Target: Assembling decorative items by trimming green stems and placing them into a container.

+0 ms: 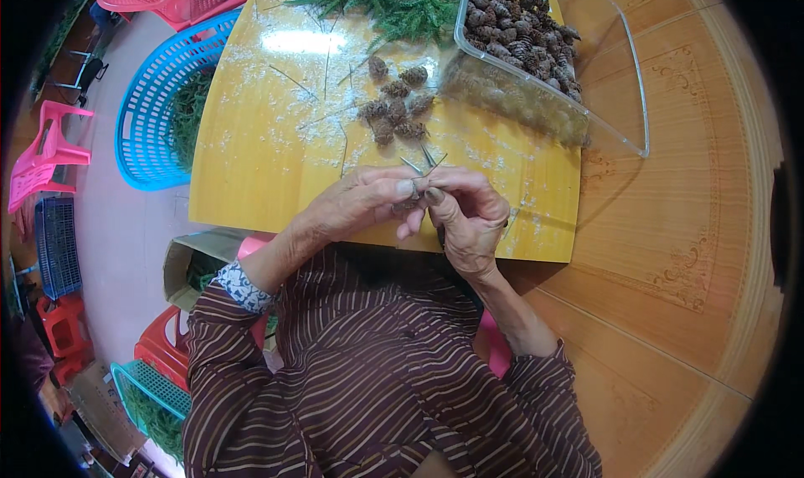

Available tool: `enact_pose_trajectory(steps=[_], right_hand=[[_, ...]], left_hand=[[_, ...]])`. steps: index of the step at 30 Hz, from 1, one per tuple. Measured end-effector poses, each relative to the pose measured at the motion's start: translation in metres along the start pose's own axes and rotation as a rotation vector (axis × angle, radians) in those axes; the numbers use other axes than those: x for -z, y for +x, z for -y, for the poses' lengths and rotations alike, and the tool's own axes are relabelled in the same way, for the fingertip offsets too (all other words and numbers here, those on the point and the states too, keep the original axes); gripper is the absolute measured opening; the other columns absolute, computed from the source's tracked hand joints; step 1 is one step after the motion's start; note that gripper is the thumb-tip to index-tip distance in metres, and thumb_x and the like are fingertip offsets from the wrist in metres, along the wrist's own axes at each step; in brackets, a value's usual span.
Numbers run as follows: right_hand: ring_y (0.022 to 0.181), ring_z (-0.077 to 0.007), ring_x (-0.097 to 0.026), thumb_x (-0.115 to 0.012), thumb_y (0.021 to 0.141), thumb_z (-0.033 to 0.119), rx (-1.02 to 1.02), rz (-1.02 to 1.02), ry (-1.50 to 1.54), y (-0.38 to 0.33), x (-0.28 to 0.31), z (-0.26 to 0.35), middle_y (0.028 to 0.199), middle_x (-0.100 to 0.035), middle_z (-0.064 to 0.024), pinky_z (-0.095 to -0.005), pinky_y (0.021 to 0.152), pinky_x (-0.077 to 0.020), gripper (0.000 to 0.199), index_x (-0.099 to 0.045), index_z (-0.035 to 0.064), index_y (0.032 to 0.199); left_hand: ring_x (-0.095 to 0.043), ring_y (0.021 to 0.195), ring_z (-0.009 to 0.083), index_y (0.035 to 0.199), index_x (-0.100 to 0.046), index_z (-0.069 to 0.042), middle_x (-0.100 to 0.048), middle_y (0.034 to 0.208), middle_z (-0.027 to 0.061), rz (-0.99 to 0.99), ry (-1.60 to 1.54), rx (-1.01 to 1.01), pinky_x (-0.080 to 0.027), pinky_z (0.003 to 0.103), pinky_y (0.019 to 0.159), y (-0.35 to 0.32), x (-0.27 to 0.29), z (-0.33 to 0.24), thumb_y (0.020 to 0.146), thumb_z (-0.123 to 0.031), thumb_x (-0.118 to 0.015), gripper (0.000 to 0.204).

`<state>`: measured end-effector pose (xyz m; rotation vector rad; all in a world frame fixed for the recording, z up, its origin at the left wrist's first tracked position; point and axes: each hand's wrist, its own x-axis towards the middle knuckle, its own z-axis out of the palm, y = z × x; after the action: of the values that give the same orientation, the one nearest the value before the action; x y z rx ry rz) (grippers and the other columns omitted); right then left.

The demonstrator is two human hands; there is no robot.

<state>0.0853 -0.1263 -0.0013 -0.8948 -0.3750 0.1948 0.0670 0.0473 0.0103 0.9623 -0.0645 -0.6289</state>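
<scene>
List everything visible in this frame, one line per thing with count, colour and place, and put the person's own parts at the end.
Board: one, yellow, on the wooden table.
Table: one, brown wood, right side.
Loose cones: about eight, brown, mid-board.
Clear bin: one, transparent, upper right, part full of brown cones.
Green sprigs: a pile, top of board.
Thin wires: a few, grey, sticking up from the fingers.
Blue basket: one, left of board, holding greenery.
Pink chairs: two, far left and top.
Red stool: one, lower left.
Left hand: pinching the wires.
Right hand: pinching the wires, touching the left.
</scene>
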Motion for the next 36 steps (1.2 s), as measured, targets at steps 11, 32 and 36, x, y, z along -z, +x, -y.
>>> enact_pose_trajectory(steps=[11, 32, 36], right_hand=[[0.065, -0.0112, -0.058, -0.063, 0.089, 0.004, -0.068, 0.075, 0.034, 0.0, 0.016, -0.007, 0.087, -0.061, -0.0079, -0.0223, 0.055, -0.0454, 0.01, -0.06, 0.0008, 0.098], [0.078, -0.0156, -0.055, -0.071, 0.081, 0.002, 0.459, 0.301, -0.782, 0.019, 0.022, 0.014, 0.092, -0.062, -0.0059, -0.0264, 0.072, -0.0445, 0.015, -0.067, 0.0038, 0.095], [0.083, -0.0147, -0.053, -0.074, 0.081, 0.015, 0.093, 0.188, -0.394, 0.018, 0.02, 0.011, 0.095, -0.059, -0.0052, -0.0269, 0.076, -0.0433, 0.024, -0.066, 0.0022, 0.099]], left_hand=[[-0.056, 0.076, 0.0136, 0.107, -0.057, 0.002, -0.059, 0.088, 0.0079, 0.059, 0.075, 0.002, -0.046, 0.028, 0.074, -0.001, 0.001, -0.003, 0.099, -0.027, -0.047, 0.032], [-0.058, 0.076, 0.0134, 0.098, -0.06, 0.0, -0.061, 0.083, 0.006, 0.012, 0.291, 0.09, -0.047, 0.027, 0.071, -0.005, 0.001, -0.011, 0.097, -0.025, -0.048, 0.028], [-0.06, 0.075, 0.0156, 0.099, -0.059, 0.001, -0.062, 0.083, 0.0079, 0.047, 0.179, 0.113, -0.048, 0.028, 0.071, -0.005, 0.004, -0.008, 0.097, -0.025, -0.048, 0.029]])
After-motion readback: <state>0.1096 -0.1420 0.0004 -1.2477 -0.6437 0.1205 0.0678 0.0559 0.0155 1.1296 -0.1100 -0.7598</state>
